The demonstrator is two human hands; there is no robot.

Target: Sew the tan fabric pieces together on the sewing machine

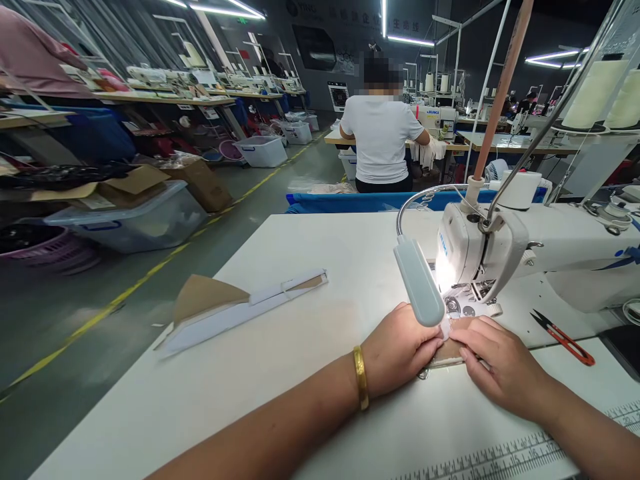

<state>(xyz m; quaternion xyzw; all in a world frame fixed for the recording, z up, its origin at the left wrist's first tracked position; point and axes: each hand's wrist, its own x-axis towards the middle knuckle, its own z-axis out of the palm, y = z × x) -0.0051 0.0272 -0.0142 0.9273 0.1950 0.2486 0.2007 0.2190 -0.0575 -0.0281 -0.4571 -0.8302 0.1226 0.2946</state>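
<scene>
Bending over a flat brown piece (446,355), the fingers of my left hand (403,348) and right hand (505,363) nearly meet, fingertips lowered onto it from either side. I cannot tell whether they pinch it or only press. It lies just in front of the needle area of the glossy white sewing machine (465,241), its pale near edge running roughly left to right; my hands hide too much to tell its long axis. A soft-looking white bit (445,328) shows between my fingertips. A smooth golden bangle (360,377) rings my left wrist. Above hangs a rounded grey lamp head (419,281) on a ribbed metal neck. Red-handled snips (559,333) lie to the right, dark blades angled towards the machine; leftward on the smooth white table (350,257) lies a long, creased white-and-brown folded strip (235,317).
</scene>
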